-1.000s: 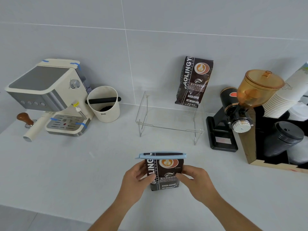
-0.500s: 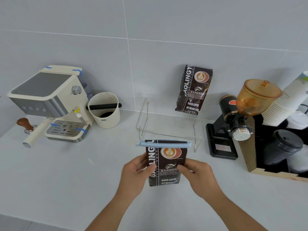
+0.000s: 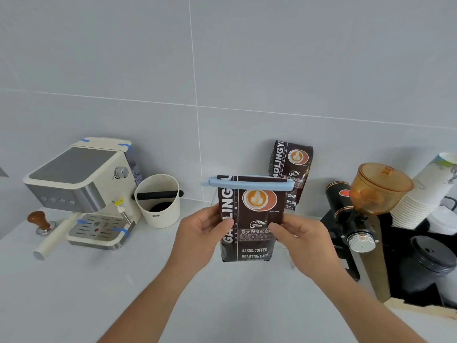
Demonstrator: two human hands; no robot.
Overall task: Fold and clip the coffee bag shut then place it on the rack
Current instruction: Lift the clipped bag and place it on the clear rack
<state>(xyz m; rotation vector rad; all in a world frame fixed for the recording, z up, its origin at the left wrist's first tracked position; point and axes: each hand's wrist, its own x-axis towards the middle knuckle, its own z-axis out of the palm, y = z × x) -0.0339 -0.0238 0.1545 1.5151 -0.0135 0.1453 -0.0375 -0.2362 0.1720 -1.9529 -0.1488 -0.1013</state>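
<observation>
Coffee bag (image 3: 249, 219): dark brown, upright, lifted clear of the counter, front label facing the camera, held in front of the rack.
Clip (image 3: 249, 185): light blue bar clamped across the folded top of the bag, sticking out past both side edges.
Left hand (image 3: 200, 231): closed on the bag's left edge, thumb on the front, fingers hidden behind.
Right hand (image 3: 300, 235): closed on the bag's right edge, thumb pressed on the front label.
Rack (image 3: 288, 211): clear, mostly hidden behind the held bag; only a sliver showing beside its right edge.
Second bag (image 3: 294, 169): same print, standing behind the held one, leaning on the tiled wall.
Counter (image 3: 99, 288): pale grey, below the arms.
Espresso machine (image 3: 81, 189): cream and steel, far left, blue tape on corners.
Knock box (image 3: 158, 200): cream tub with a black bar, just right of the machine.
Tamper (image 3: 39, 220): wooden knob, left of the machine.
Grinder (image 3: 363, 201): black body, amber hopper, right of the hands.
Paper cups (image 3: 425, 191): stacked, tilted, far right.
</observation>
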